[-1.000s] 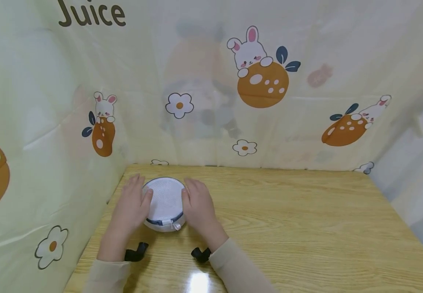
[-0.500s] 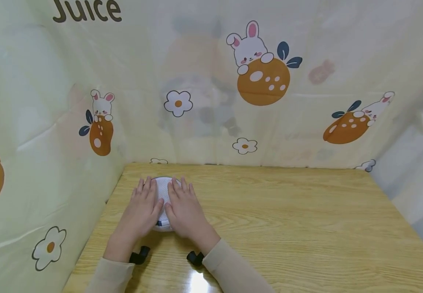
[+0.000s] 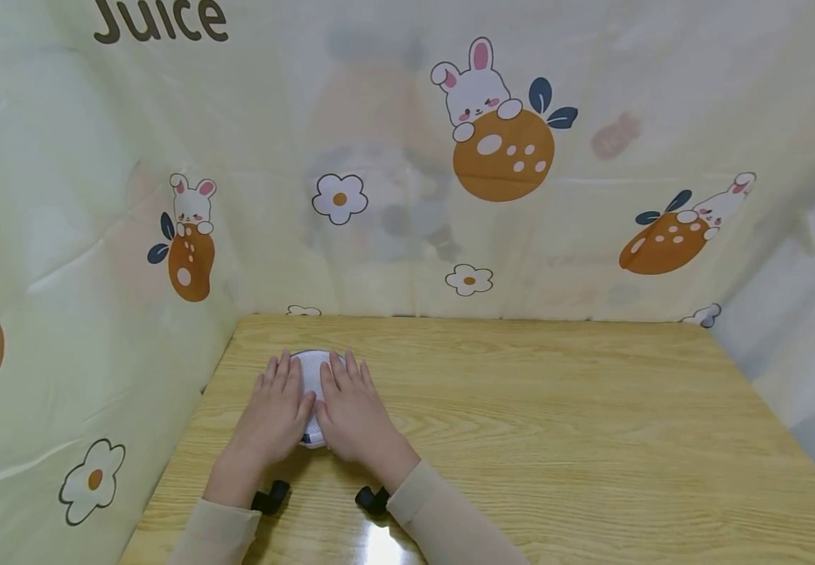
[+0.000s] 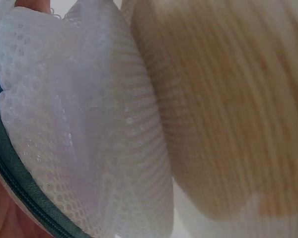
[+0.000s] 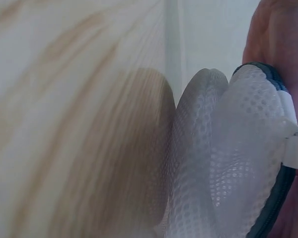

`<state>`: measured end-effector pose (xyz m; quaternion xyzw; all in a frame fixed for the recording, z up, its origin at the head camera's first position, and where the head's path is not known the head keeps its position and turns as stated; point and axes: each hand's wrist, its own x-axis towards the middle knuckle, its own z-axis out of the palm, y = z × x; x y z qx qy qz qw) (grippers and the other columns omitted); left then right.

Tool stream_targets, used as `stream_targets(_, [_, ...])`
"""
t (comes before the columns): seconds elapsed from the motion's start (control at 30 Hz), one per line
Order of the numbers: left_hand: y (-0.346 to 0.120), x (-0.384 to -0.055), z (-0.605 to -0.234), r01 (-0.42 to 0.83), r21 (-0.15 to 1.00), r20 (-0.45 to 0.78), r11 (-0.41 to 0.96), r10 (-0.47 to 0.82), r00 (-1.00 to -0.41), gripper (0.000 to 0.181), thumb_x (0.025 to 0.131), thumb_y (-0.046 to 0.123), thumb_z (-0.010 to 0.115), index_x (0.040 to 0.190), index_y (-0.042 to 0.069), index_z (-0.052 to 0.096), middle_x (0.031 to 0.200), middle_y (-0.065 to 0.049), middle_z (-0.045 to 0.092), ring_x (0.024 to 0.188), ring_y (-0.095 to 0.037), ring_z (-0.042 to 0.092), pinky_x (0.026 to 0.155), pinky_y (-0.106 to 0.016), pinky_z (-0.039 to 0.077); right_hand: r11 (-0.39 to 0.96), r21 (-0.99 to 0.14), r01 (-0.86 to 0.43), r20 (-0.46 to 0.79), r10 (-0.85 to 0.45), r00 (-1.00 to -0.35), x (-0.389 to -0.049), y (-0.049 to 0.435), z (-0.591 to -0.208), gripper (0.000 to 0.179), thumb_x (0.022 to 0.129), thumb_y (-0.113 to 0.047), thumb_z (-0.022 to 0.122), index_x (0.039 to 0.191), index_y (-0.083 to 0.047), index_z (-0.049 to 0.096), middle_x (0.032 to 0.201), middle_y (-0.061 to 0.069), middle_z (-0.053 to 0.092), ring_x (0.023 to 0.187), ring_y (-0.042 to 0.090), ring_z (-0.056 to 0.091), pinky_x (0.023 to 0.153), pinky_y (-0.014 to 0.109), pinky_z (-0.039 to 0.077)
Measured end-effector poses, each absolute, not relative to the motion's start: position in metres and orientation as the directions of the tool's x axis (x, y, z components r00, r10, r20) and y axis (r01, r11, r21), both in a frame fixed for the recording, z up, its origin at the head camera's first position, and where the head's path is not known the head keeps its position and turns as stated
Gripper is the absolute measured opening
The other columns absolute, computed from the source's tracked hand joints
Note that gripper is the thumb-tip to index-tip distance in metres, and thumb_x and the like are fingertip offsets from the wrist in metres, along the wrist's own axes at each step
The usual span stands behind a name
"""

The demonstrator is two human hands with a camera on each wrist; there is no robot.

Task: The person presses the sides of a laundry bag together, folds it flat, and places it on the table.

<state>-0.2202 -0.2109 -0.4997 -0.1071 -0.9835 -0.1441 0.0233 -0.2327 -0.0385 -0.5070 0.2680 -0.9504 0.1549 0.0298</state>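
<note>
A round white mesh laundry bag (image 3: 313, 380) with a dark blue zip edge lies on the table, left of its middle. My left hand (image 3: 274, 412) rests on the left part of its top, fingers straight and pointing away. On the right part lies my right hand (image 3: 356, 410), likewise with straight fingers. Between the thumbs a strip of mesh shows. In the left wrist view the mesh side wall (image 4: 89, 134) bulges under the zip (image 4: 25, 183). The right wrist view shows the folded mesh wall (image 5: 198, 163) and a white zip tab (image 5: 295, 151) beneath the palm.
A wood-grain table (image 3: 555, 424) stretches far to the right. A patterned curtain (image 3: 393, 251) hangs along its back and left sides. Black wrist-camera mounts (image 3: 372, 500) stick out under both wrists.
One second ago both hands held the bag by its sides. They have since moved inward onto its top, fingers straightened. Over the last half second the hands have barely moved.
</note>
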Motion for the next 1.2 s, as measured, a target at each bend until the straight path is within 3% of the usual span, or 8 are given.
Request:
stream_targets(0.97, [-0.208,-0.219,-0.509,0.193,0.285,0.014,0.939,0.197,-0.980,0.071,0.115,0.032,0.042,0.164,-0.015,0.021,0.175,-0.035,0.014,0.164,-0.055,0.014,0.130,-0.071,0.020,0.813,-0.286,-0.508,0.001,-0.529,-0.848,-0.240,-0.040,-0.524,0.064,0.118,-0.040,0.031,0.172,-0.006,0.022,0.182,0.014,0.006,0.170,0.040,0.003,0.137,0.058,0.013])
stream_targets(1.2, [-0.207,-0.218,-0.512,0.196,0.273,0.013,0.942,0.200,-0.980,0.071,0.115,0.031,0.043,0.163,-0.017,0.023,0.175,-0.036,0.014,0.163,-0.055,0.015,0.130,-0.072,0.021,0.810,-0.290,-0.509,-0.001,-0.532,-0.847,-0.241,-0.040,-0.526,0.064,0.117,-0.039,0.034,0.171,-0.006,0.025,0.182,0.014,0.009,0.170,0.039,0.005,0.137,0.057,0.015])
